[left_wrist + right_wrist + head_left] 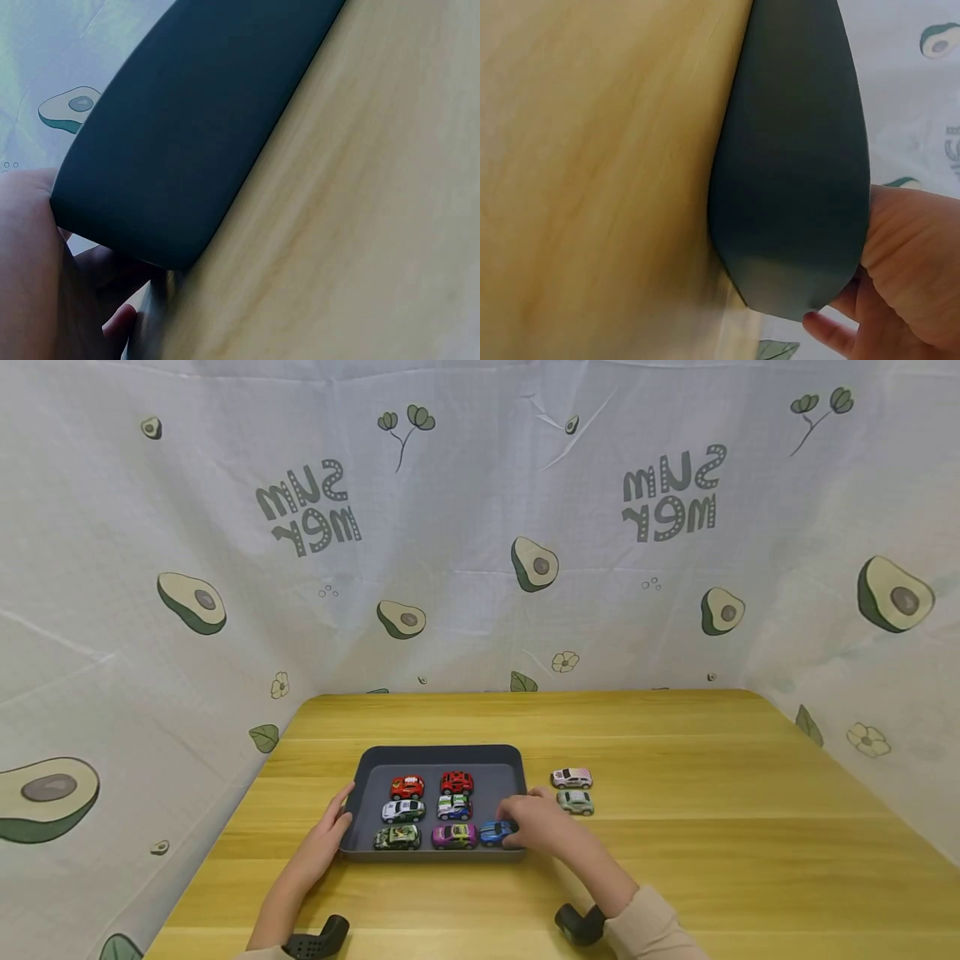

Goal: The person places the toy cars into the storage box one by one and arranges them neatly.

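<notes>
While the right hand (542, 825) reaches over the near right corner of the dark grey tray (442, 753), its curled fingers (517, 827) close around the blue toy car (495, 832), which sits inside the tray at the right end of the front row, just beside the purple toy car (453, 836). Across the tray, the left hand (330, 831) presses against the left wall, thumb at the rim and fingers wrapped on the outer side near the front left corner; the left wrist view shows that corner (187, 127) against the palm (30, 270). Inside the tray lie also a camouflage-green car (397, 837), a white car (402, 811), a green-and-blue car (454, 807) and two red cars (407, 787). Outside, on the wooden counter (712, 793) to the tray's right, two pale cars (572, 777) stand one behind the other, near the right hand but not touching it.
</notes>
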A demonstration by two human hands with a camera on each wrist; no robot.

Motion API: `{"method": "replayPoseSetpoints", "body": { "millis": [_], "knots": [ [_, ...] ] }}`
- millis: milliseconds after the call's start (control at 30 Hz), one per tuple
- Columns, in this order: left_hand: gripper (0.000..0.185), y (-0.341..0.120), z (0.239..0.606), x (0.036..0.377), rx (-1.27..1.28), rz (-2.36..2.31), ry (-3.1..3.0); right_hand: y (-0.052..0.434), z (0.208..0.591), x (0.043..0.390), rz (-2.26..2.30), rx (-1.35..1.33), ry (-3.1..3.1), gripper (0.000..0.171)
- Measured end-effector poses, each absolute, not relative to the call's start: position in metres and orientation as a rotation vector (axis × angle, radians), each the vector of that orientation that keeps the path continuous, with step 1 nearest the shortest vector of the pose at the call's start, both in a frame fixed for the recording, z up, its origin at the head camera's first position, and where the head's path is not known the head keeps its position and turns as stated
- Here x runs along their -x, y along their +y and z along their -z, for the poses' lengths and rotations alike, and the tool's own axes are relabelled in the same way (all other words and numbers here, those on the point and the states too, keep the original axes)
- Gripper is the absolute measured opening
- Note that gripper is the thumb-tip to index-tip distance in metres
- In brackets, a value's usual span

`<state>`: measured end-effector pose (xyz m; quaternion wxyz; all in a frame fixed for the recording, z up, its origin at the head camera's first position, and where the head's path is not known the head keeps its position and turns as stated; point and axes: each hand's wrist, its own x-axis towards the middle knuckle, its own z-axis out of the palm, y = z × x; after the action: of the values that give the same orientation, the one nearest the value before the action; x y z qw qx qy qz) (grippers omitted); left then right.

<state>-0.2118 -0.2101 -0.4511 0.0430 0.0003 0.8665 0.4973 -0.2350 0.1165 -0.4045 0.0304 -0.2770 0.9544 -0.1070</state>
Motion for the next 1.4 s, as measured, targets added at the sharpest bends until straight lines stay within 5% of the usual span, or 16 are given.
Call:
{"method": "replayPoseSetpoints", "body": {
  "millis": [533, 1400],
  "knots": [
    [0.05, -0.211, 0.451, 0.211, -0.004, -1.512, 2.656, 0.114, 0.402, 0.232, 0.215, 0.881, 2.946, 0.028],
    [0.05, -0.21, 0.452, 0.212, -0.008, -1.513, 2.659, 0.173, 0.405, 0.242, 0.969, 0.826, 3.226, 0.038]
  ]
}}
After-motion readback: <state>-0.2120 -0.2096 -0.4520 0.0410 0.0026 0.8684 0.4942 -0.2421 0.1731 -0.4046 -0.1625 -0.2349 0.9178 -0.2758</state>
